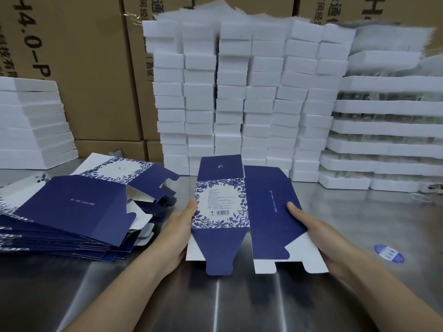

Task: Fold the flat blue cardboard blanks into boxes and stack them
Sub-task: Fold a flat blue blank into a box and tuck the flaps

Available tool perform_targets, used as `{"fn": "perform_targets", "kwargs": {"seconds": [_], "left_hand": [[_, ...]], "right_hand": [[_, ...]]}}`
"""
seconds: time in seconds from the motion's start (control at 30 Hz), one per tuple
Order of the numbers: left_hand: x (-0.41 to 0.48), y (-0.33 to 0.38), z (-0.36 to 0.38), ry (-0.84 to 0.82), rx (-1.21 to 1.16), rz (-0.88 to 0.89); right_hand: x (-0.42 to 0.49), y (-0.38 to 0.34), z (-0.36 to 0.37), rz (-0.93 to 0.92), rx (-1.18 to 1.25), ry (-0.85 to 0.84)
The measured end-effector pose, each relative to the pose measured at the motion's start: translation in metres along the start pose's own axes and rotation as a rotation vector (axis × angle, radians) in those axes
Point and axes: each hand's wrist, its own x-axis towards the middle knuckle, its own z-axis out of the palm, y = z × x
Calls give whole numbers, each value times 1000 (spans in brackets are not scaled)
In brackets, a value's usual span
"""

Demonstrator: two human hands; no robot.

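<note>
I hold one blue cardboard blank above the steel table, in the middle of the view. Its floral label panel with a barcode faces me, and a plain blue panel lies to its right. My left hand grips the blank's left edge, thumb on the front. At the right edge my right hand grips it, thumb lying on the blue panel. White inner flaps show at the bottom. A fanned pile of flat blue blanks lies on the table to the left.
Tall stacks of white boxes rise behind the blank, with more white stacks at far left and trays at right. Brown cartons form the back wall. A round blue sticker lies on the steel table.
</note>
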Motion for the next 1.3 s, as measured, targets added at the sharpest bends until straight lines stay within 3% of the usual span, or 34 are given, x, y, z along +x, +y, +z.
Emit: {"fn": "perform_targets", "kwargs": {"seconds": [0.3,0.4,0.57,0.73,0.9,1.03,1.17,1.3], "left_hand": [[-6,8,8,-123,84,-28],[-1,15,9,-190,-116,-93],[-8,5,0,-241,-386,-7],[-15,9,5,-270,-505,70],[-19,11,10,-232,-504,129],[-22,13,12,-215,-475,173],[-27,15,16,-220,-454,172],[-33,17,16,-237,-246,321]], "right_hand": [[10,4,-7,-24,163,206],[8,2,0,-56,201,197],[5,-1,13,-121,230,126],[-2,4,27,-334,150,202],[-8,2,35,-347,44,-10],[-17,0,37,-320,-214,-231],[-18,5,34,-322,-433,-85],[-22,2,37,-395,-651,215]]}}
